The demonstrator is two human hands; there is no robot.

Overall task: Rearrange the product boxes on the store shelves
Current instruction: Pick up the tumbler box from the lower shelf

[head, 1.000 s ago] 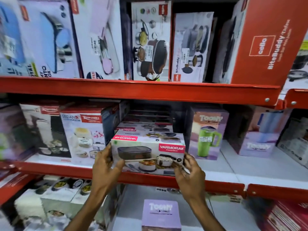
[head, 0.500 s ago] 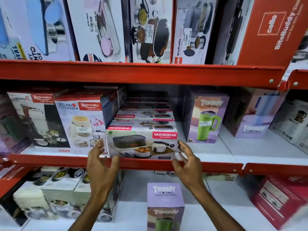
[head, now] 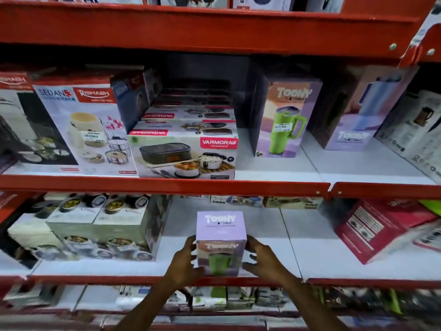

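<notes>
A small lilac Toony box (head: 220,231) with a green tumbler pictured on it stands upright at the front of the lower white shelf (head: 288,249). My left hand (head: 183,263) presses against its left side and my right hand (head: 265,261) against its right side, fingers curled round the lower front corners. The Varmora lunch-box box (head: 183,151) sits at the front edge of the middle shelf, heading a row of the same boxes, with no hand on it.
On the middle shelf, Rishabh Sedan boxes (head: 78,130) stand left of the Varmora row and taller Toony boxes (head: 286,115) to its right. The lower shelf holds lunch-box cartons (head: 95,230) at left and a red carton (head: 379,230) at right. Red shelf rails (head: 167,185) jut forward.
Both hands have let go of the Varmora box on the middle shelf and dropped to the lower shelf, closing on the small Toony box. The view has tilted downward.
</notes>
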